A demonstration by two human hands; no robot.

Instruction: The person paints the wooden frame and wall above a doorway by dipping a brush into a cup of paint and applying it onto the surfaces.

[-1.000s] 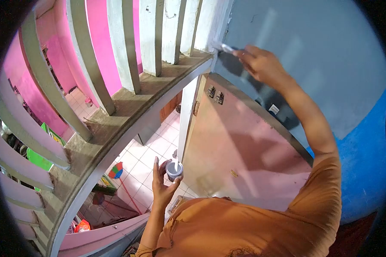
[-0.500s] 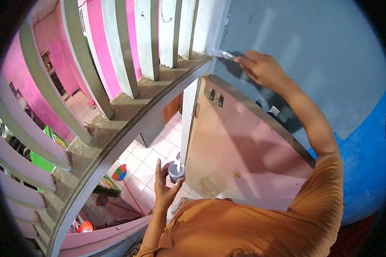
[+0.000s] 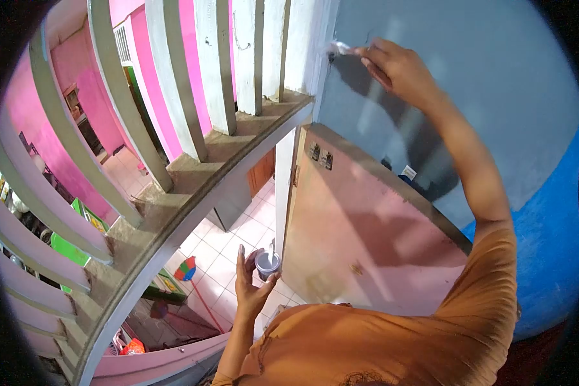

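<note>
High on the grey-painted wall [image 3: 392, 96], my right hand [image 3: 402, 74] pinches what looks like a small paintbrush [image 3: 343, 49], pale and partly blurred. Its tip is at the wall's left edge, beside a small dark mark. Lower down, my left hand [image 3: 251, 283] is wrapped around a small round cup [image 3: 267, 265] of grey paint. A white stick [image 3: 271, 251] stands up out of the cup.
A white baluster railing [image 3: 215, 71] on a concrete ledge [image 3: 193, 170] curves along the left. Below are a tiled floor [image 3: 219, 260] and a colourful broom [image 3: 186, 268]. A pink panel [image 3: 367, 238] lies under the grey wall, with blue wall [image 3: 547, 257] at right.
My right hand has moved up along the wall's left edge with the paintbrush. My left hand and the cup appear slightly lower in view, and the view has shifted a little.
</note>
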